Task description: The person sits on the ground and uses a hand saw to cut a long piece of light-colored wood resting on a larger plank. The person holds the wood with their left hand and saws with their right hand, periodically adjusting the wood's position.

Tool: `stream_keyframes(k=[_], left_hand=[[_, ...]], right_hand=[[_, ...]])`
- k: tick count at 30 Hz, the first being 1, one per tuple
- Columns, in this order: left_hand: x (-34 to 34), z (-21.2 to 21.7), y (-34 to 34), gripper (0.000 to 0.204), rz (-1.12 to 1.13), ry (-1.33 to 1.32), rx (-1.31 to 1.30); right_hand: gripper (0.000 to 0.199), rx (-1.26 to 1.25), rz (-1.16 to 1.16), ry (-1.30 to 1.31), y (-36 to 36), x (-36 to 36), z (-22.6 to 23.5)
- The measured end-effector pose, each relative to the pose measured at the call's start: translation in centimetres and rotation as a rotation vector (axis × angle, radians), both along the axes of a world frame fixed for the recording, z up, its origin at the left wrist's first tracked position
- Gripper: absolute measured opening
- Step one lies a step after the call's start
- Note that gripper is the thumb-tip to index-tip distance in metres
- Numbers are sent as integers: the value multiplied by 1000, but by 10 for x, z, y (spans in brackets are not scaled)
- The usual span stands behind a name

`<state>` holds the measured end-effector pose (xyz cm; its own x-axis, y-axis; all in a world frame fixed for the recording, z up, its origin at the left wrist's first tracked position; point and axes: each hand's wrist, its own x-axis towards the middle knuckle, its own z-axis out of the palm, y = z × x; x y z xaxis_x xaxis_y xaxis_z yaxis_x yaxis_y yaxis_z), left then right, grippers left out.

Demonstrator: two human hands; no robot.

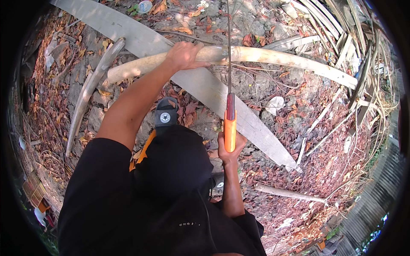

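A pale bamboo pole (277, 57) lies crosswise in front of me, bent into a curve by the lens. My left hand (184, 55) grips it left of the middle, fingers wrapped over the top. In my right hand (234, 147) is a handsaw (230, 130) with an orange and dark red handle. Its thin blade, seen edge-on, points away from me and crosses the pole just right of my left hand. How deep the blade sits in the pole I cannot tell. A long grey plank (205, 87) runs diagonally beneath the pole.
A weathered branch (89, 91) lies at the pole's left end. Dry sticks and fronds (341, 38) pile up at the far right, near corrugated sheets (369, 213). Another stick (290, 193) rests at near right. Dry leaves cover the ground around my sandal (166, 113).
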<state>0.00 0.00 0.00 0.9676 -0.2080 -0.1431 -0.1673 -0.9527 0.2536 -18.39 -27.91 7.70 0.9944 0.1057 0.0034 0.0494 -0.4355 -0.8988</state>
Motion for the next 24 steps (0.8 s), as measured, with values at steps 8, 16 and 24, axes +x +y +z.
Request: stream_keyframes(k=[8, 16, 24], left_hand=[[-2, 12, -6, 81, 14, 28, 40], [-9, 13, -18, 86, 116, 34, 71], [0, 3, -10, 83, 58, -61, 51]], right_hand=[[10, -7, -63, -24, 9, -15, -10], [14, 548, -332, 376, 22, -4, -14], [15, -63, -140, 23, 41, 4, 31]])
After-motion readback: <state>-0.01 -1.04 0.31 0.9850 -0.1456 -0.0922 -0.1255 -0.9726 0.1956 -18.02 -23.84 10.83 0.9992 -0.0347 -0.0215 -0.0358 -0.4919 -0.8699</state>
